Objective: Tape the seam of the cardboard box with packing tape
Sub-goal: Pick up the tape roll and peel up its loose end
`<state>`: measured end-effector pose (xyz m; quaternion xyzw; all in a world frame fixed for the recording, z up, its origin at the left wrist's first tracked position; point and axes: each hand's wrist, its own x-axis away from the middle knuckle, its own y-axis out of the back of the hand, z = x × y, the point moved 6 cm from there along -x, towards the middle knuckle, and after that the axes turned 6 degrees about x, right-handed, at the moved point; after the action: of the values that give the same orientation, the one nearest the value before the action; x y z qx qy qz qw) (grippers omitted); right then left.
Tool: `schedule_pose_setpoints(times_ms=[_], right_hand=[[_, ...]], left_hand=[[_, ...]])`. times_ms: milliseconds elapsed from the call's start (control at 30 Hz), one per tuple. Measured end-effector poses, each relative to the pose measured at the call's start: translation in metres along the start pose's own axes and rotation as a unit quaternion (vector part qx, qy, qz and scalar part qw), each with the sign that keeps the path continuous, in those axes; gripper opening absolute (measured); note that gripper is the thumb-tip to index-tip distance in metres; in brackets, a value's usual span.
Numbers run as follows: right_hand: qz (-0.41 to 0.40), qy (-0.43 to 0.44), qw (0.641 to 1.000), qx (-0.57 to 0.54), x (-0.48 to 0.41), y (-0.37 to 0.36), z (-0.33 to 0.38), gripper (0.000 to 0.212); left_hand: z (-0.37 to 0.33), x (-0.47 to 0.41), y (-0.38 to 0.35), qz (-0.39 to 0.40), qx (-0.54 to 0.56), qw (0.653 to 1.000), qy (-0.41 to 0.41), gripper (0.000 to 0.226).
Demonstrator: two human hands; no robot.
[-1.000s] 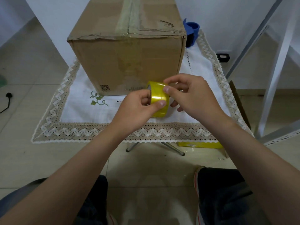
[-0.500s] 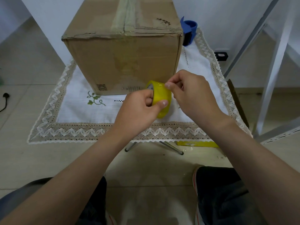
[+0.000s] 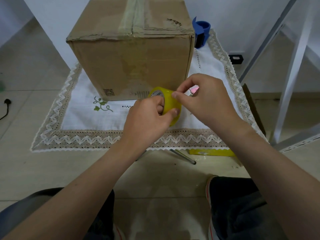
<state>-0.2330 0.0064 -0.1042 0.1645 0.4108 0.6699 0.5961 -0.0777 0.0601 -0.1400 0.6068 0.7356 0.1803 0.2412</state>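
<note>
A brown cardboard box [image 3: 131,54] stands on a small table covered by a white lace-edged cloth [image 3: 83,116]. An old strip of clear tape runs along the box's top seam [image 3: 134,16]. Just in front of the box I hold a yellow roll of packing tape [image 3: 170,103]. My left hand [image 3: 149,122] grips the roll with fingers through its core and thumb on the outer face. My right hand [image 3: 206,101] pinches at the roll's top edge with thumb and forefinger; whether a loose tape end is caught there is too small to tell.
A blue tape dispenser [image 3: 201,33] sits behind the box's right corner. A white metal frame [image 3: 292,71] rises at the right. A yellow strip [image 3: 211,152] lies on the tiled floor under the table edge. My knees are at the bottom.
The view has shifted slightly, with the box and cloth lower in frame. My right fingers have closed tighter on the roll's top edge. The left hand keeps its grip.
</note>
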Motion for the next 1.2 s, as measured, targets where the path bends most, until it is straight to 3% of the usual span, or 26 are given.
schedule_pose_setpoints(times_ms=[167, 267, 400, 700, 867, 1200], right_hand=[[0.031, -0.042, 0.994, -0.098, -0.006, -0.004, -0.009, 0.012], [0.053, -0.055, 0.99, -0.115, -0.008, -0.005, -0.013, 0.031], [0.079, -0.039, 0.993, -0.084, -0.008, -0.009, -0.015, 0.008], [-0.035, 0.051, 0.997, 0.05, 0.003, -0.004, 0.008, 0.007], [-0.027, 0.069, 0.992, 0.099, 0.009, -0.003, 0.019, 0.01], [-0.043, 0.089, 0.991, 0.087, 0.012, -0.001, 0.029, 0.009]], left_hand=[[-0.002, 0.001, 0.0, 0.0, 0.001, 1.0, -0.006, 0.036], [-0.003, 0.0, 0.001, 0.005, -0.003, 1.0, -0.008, 0.032], [-0.003, 0.001, -0.002, 0.016, -0.007, 1.0, -0.021, 0.029], [-0.006, 0.003, -0.004, 0.019, 0.019, 0.999, -0.02, 0.041], [-0.006, 0.005, -0.003, 0.004, 0.003, 1.0, -0.002, 0.046], [-0.01, 0.002, 0.003, -0.039, -0.06, 0.997, -0.013, 0.048]])
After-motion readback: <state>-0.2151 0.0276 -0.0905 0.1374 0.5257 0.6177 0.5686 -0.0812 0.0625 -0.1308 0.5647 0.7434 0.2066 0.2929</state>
